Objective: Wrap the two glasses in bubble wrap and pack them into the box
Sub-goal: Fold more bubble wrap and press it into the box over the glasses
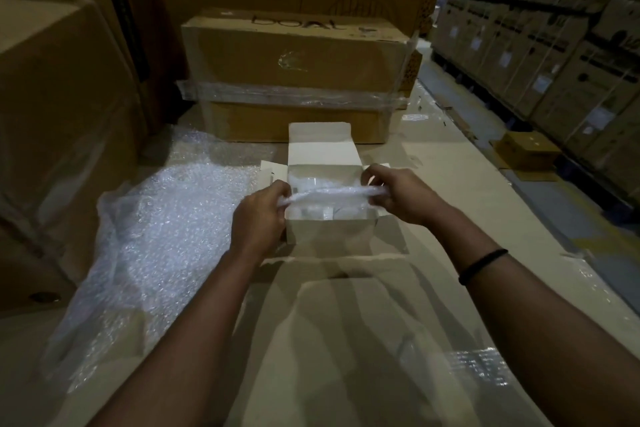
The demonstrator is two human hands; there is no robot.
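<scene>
Twisted white bubble-wrap strip pinched at either end by left hand and right hand, stretched over small open white cardboard box between them; contents indistinct. Loose clear bubble-wrap sheet left of left hand, on flattened beige cardboard. Stacked brown cartons beyond.

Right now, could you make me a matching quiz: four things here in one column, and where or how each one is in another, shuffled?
Things
1. box
2. bubble-wrap sheet
3. bubble-wrap strip
4. black band

Place or state
A. round the right forearm
B. open, in the middle
C. spread out at the left
D. stretched between left hand and right hand

Pairs: 1-B, 2-C, 3-D, 4-A
</scene>
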